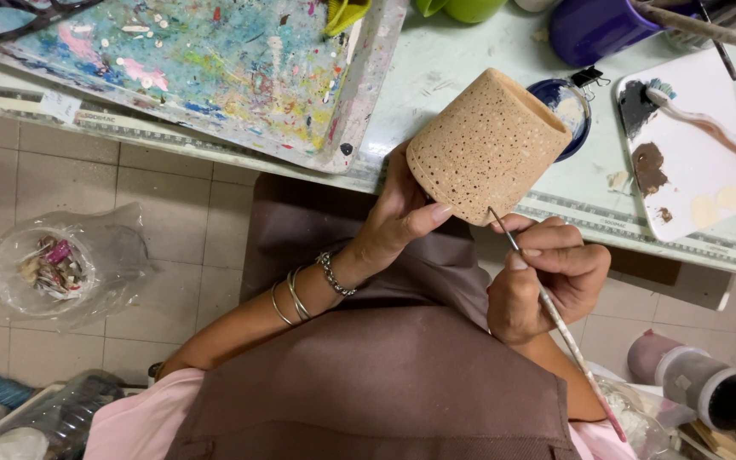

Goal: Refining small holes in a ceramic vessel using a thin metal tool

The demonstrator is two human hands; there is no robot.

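Observation:
My left hand holds a tan, speckled clay cup tilted on its side above the table edge, thumb pressed on its lower wall. Bracelets ring that wrist. My right hand grips a thin brush with a paint-flecked handle; its fine tip touches the cup's lower edge. A brown apron covers my lap below both hands.
A paint-splattered board lies on the pale green table at left. A white palette with brown paint and a toothbrush sits at right, near a purple mug and a small blue dish. A plastic bag of scraps lies on the tiled floor.

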